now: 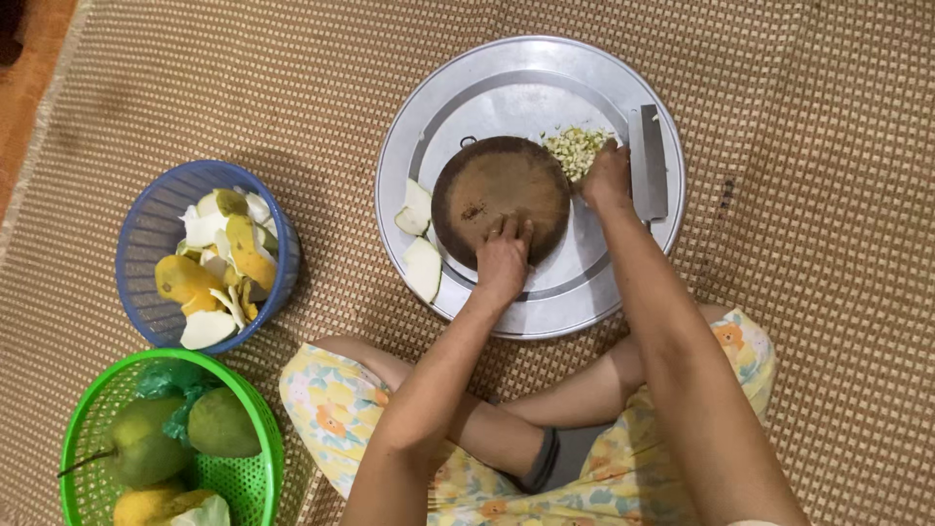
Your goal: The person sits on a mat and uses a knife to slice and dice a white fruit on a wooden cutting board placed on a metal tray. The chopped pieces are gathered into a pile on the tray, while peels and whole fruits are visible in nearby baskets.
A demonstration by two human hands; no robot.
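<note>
My left hand rests with its fingers on the near edge of a round brown wooden chopping board, which lies on a large round metal tray. At the board's far right edge my right hand touches a pile of finely chopped pale green fruit. A cleaver lies flat on the tray just right of that hand, not held. Two pale peeled fruit slices lie on the tray left of the board.
A blue basket with peels and fruit pieces stands at the left. A green basket with whole green and yellow mangoes stands at the lower left. Everything sits on a woven mat; my crossed legs lie below the tray.
</note>
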